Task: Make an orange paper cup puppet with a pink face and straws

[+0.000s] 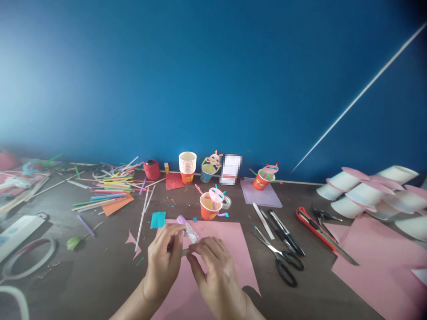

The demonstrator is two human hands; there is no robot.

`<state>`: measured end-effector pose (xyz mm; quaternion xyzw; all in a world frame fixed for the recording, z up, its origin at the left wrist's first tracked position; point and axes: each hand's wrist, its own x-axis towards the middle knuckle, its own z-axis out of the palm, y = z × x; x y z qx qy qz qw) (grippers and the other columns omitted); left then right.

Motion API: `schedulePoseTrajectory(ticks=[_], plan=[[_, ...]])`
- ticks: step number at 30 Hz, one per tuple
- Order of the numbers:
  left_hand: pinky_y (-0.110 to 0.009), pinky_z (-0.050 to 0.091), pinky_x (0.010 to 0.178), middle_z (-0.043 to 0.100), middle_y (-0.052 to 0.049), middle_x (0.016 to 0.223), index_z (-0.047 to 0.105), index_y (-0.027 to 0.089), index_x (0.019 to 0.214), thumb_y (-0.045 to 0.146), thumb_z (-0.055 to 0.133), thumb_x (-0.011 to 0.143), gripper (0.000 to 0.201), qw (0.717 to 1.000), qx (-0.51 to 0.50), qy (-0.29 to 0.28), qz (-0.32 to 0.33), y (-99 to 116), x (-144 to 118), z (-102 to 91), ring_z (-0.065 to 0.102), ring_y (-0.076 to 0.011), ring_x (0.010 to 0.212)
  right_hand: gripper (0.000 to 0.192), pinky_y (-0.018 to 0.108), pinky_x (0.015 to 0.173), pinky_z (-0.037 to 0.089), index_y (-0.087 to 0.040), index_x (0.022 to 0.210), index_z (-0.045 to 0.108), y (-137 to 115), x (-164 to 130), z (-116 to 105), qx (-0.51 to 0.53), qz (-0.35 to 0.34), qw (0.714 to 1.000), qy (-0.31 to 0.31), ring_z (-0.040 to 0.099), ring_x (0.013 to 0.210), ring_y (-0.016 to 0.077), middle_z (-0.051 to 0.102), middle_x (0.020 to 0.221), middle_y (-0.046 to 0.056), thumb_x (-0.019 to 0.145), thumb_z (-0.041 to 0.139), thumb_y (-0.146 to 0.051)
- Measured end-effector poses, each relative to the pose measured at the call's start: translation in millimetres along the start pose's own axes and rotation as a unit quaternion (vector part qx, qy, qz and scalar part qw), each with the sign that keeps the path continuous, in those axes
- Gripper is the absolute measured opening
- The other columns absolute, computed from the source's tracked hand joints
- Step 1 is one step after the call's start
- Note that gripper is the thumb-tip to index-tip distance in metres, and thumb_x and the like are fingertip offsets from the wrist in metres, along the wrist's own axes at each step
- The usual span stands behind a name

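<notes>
Over a pink sheet of paper (230, 240), my left hand (164, 255) and my right hand (216, 266) are close together, fingers closed in a pinch. Between their fingertips shows a small pale strip (186, 252), held at both ends; its material cannot be made out. Just beyond my fingers lies a glue stick (190, 231) with a lilac end. Behind the sheet stands an orange paper cup (207, 209) with a pink face piece and coloured arms. A small tape roll (226, 202) sits beside that cup.
Scissors (278, 253), pens (287, 233) and a red utility knife (316, 229) lie to the right. Paper tubes (353, 195) are piled farther right. Pipe cleaners (116, 182) crowd the left, near a large tape roll (30, 258). Stacked cups (187, 164) stand by the blue wall.
</notes>
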<state>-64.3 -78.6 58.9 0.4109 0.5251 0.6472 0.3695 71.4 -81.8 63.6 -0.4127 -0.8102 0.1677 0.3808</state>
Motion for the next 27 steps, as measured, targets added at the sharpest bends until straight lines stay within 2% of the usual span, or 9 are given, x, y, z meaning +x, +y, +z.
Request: schedulePoseTrajectory(ticks=[4,8,10,16,19,22,25,27], plan=[[-0.02,0.043,0.075,0.066,-0.005,0.081,0.071,0.023,0.082,0.007,0.065,0.066,0.024,0.997,0.051,-0.019,0.053,-4,-2,-3.9,0.058,-0.0175,0.079,0.011,0.033,0.066,0.039,-0.019,0.082,0.056,-2,-1,3,0.007,0.016,1.0,0.023,0.053,0.072,0.0192,0.06,0.077,0.005,0.081,0.049,-0.011],[-0.022,0.044,0.077,0.066,-0.006,0.083,0.072,0.023,0.079,0.007,0.066,0.066,0.022,1.0,0.001,0.0,0.018,-6,-3,-4.2,0.058,-0.0183,0.081,0.011,0.033,0.066,0.038,-0.019,0.076,0.055,-2,-5,9,0.012,0.042,0.999,0.032,0.053,0.07,0.0189,0.059,0.074,0.004,0.081,0.048,-0.011],[-0.022,0.044,0.077,0.066,-0.005,0.082,0.071,0.023,0.08,0.007,0.066,0.065,0.022,1.0,0.002,0.007,0.021,-7,-4,-4.3,0.059,-0.0183,0.08,0.009,0.032,0.067,0.039,-0.019,0.077,0.054,-2,-6,12,0.033,0.065,0.997,0.04,0.053,0.07,0.0185,0.06,0.073,0.003,0.079,0.05,-0.011],[-0.025,0.046,0.078,0.067,-0.005,0.082,0.07,0.023,0.085,0.008,0.067,0.066,0.025,0.989,0.087,0.001,0.12,-10,-5,-6.6,0.06,-0.0186,0.08,0.008,0.03,0.067,0.041,-0.019,0.078,0.052,-3,-8,18,0.087,0.131,0.986,0.057,0.054,0.069,0.0172,0.058,0.071,0.001,0.074,0.054,-0.012],[-0.027,0.049,0.075,0.069,-0.005,0.084,0.068,0.022,0.089,0.006,0.064,0.068,0.026,0.967,0.14,-0.022,0.212,-12,-5,-7.7,0.063,-0.0187,0.081,0.006,0.03,0.066,0.041,-0.019,0.077,0.052,-5,-8,20,0.088,0.136,0.984,0.069,0.054,0.067,0.0168,0.058,0.069,0.001,0.075,0.053,-0.013],[-0.027,0.051,0.071,0.067,-0.005,0.088,0.062,0.021,0.096,0.002,0.057,0.072,0.031,0.923,0.215,-0.048,0.316,-13,-4,-8.3,0.063,-0.0174,0.082,0.006,0.031,0.068,0.04,-0.02,0.077,0.052,-5,-8,22,0.08,0.119,0.986,0.085,0.054,0.066,0.0168,0.059,0.068,0.0,0.078,0.052,-0.014],[-0.028,0.051,0.072,0.066,-0.006,0.09,0.057,0.02,0.101,-0.001,0.053,0.074,0.035,0.899,0.257,-0.051,0.351,-12,-5,-8.7,0.062,-0.0169,0.084,0.005,0.032,0.067,0.04,-0.02,0.078,0.051,-3,-10,25,0.072,0.108,0.986,0.102,0.054,0.066,0.0175,0.059,0.069,0.0,0.079,0.052,-0.015],[-0.029,0.051,0.073,0.065,-0.007,0.09,0.056,0.018,0.103,-0.004,0.053,0.073,0.037,0.901,0.262,-0.044,0.342,-9,-7,-9.2,0.061,-0.0171,0.087,0.004,0.032,0.065,0.04,-0.02,0.078,0.05,-1,-13,27,0.066,0.107,0.986,0.112,0.053,0.067,0.018,0.059,0.07,0.001,0.079,0.053,-0.017]])
